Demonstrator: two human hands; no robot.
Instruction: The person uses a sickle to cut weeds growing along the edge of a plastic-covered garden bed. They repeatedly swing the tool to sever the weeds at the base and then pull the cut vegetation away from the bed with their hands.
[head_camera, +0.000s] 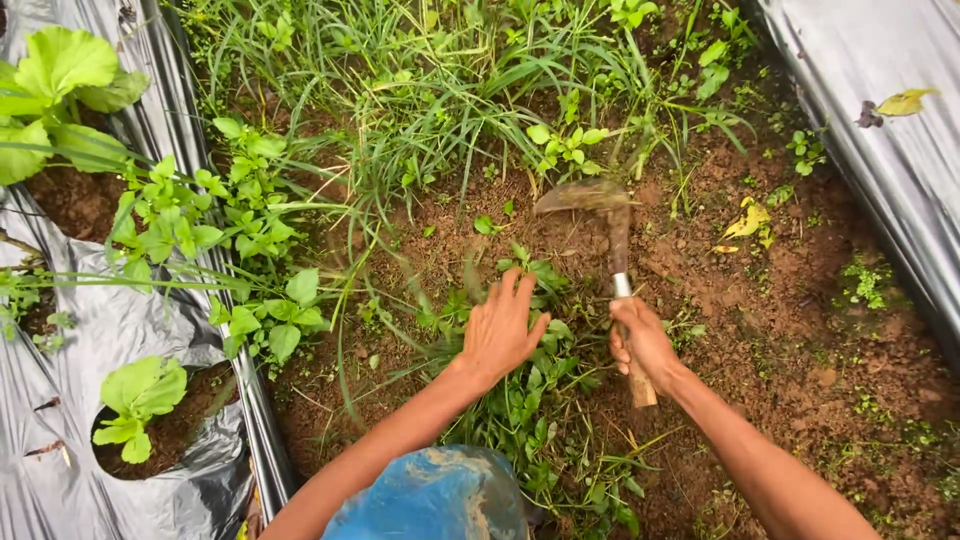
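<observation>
**Hands and hoe among the weeds**

At the centre of the head view, the right hand (643, 343) is wrapped around the wooden handle of a short, rusty, soil-caked hand hoe (612, 240), whose blurred blade sits above the hand over the brown soil (800, 320). Just beside it, to the left, the left hand (503, 330) spreads wide on low green weeds (530, 410), holding nothing. Silver plastic mulch sheeting (60, 480) fills the lower left and upper right.
</observation>
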